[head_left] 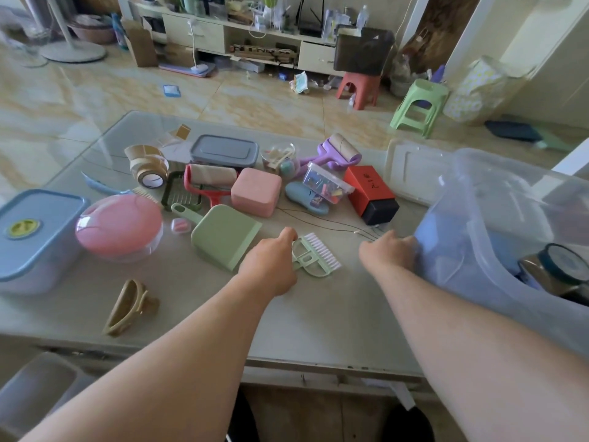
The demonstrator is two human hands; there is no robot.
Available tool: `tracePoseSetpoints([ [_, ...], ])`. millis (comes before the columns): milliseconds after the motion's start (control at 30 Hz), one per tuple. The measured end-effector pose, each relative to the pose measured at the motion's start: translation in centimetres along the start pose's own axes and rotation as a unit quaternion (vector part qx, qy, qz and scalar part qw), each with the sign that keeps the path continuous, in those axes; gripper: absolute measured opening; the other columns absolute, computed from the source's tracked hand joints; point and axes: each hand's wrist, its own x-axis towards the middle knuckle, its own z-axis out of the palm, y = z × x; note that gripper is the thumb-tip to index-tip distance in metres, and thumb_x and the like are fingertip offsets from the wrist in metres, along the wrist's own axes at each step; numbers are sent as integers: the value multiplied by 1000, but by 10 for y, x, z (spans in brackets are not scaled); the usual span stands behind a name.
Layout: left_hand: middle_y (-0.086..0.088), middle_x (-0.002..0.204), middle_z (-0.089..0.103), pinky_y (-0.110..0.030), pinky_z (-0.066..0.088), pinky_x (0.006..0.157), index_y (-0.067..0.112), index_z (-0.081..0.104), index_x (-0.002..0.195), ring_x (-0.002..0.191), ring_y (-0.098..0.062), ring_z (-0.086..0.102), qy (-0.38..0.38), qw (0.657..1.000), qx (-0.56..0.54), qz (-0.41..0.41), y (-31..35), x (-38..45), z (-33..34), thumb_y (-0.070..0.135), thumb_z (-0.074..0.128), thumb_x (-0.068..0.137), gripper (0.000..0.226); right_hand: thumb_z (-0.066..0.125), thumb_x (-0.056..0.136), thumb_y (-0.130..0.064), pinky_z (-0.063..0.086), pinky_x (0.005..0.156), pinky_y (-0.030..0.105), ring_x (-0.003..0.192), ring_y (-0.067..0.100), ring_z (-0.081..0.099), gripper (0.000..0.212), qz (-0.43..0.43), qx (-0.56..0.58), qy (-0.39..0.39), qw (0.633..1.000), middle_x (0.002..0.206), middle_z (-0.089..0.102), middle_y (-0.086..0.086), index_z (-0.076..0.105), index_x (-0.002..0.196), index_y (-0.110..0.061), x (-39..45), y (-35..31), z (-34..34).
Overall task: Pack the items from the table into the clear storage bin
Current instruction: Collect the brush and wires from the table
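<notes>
- The left hand (271,260) was curled around the handle end of a small green brush (314,255) with white bristles, which lay on the table (318,314) just right of a green dustpan (223,236).
- The right hand (387,253) gripped the near left corner of the clear storage bin (497,218); the fingers were hidden behind the cloudy plastic, so the exact hold could not be confirmed.
- The bin stood at the right side of the table, tilted toward the person. Inside it were something blue and a dark round-rimmed object (561,266), not identifiable through the wall.
- A translucent lid (414,169) lay flat behind the bin.
- Items on the table: a red and black box (371,193), a small clear case (326,183) of coloured pieces resting on a blue slipper-shaped item (302,197), a pink box (256,191), a purple roller (338,151), a red roller (210,180), a grey-lidded container (224,151), tape rolls (148,167), a pink domed container (119,229), a blue-lidded container (35,231) and a tan hair claw (129,306).
- A thin wire (334,223) ran across the table between the pink box and the bin.
</notes>
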Motion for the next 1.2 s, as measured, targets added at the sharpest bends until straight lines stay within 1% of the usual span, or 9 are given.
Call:
tracePoseSetpoints([
  [100, -4, 96, 67, -46, 59, 73, 31, 37, 134, 91, -30, 63, -2, 1000, 3, 4, -1, 1, 2, 12, 59, 77, 64, 40, 94, -47, 39, 101, 47, 132, 40, 44, 60, -14, -18, -7, 1000, 141, 47, 19, 55, 141, -12, 6, -16, -1],
  [233, -3, 97, 67, -45, 59, 75, 30, 38, 134, 92, -29, 63, -1, 1000, 3, 5, -6, 3, 3, 14, 59, 77, 63, 48, 97, -54, 41, 93, 47, 129, 36, 43, 55, -54, -9, -21, 998, 140, 45, 9, 60, 133, -15, 4, -34, 9],
  [433, -3, 97, 66, -44, 58, 75, 31, 38, 134, 92, -29, 62, 1, 1000, 6, 4, -9, 5, 5, 14, 58, 78, 62, 51, 103, -32, 42, 89, 40, 122, 29, 44, 27, -97, 57, 15, 994, 139, 51, -4, 67, 125, -27, 7, -24, 20],
  [500, -3, 96, 66, -44, 59, 75, 31, 39, 135, 92, -29, 62, -1, 1000, 8, 3, -8, 4, 3, 13, 57, 78, 62, 47, 101, -24, 42, 87, 37, 118, 27, 44, 31, -147, 43, 22, 988, 138, 53, -7, 70, 122, -31, 3, -12, 23],
  [700, -3, 98, 66, -43, 59, 75, 31, 38, 138, 90, -26, 63, -13, 1000, 10, -4, -4, 3, -2, 13, 59, 79, 64, 36, 103, -32, 44, 92, 41, 117, 27, 37, 40, -247, -37, 7, 968, 144, 47, -9, 59, 135, -31, -16, 12, 22],
  [900, -4, 102, 65, -44, 58, 79, 31, 39, 139, 94, -27, 63, -18, 1000, 6, -11, -4, 0, -5, 16, 60, 80, 64, 51, 102, -22, 47, 91, 41, 115, 32, 42, 41, -269, -1, -10, 963, 139, 43, 4, 49, 143, -30, -15, 17, 14],
  [1000, -5, 103, 66, -44, 57, 80, 30, 40, 139, 96, -28, 62, -15, 1000, 7, -9, -5, -2, -4, 14, 58, 79, 64, 54, 104, -20, 47, 96, 41, 117, 32, 43, 52, -251, 20, -46, 967, 135, 39, 4, 41, 150, -40, -1, 12, 3],
  [1100, -5, 101, 66, -45, 57, 80, 30, 40, 139, 95, -28, 62, -13, 1000, 11, -6, -8, -1, -3, 14, 58, 80, 64, 49, 104, -18, 45, 101, 41, 121, 35, 44, 51, -189, 56, -67, 978, 134, 41, 8, 48, 147, -45, 9, 6, 3],
  [1200, -5, 103, 66, -43, 57, 81, 30, 39, 141, 96, -27, 62, -16, 1000, 16, -7, -9, 1, -3, 14, 58, 81, 65, 56, 102, -21, 41, 85, 35, 117, 37, 49, 29, -172, 63, -52, 982, 124, 45, 9, 66, 123, -38, 14, 1, 9],
])
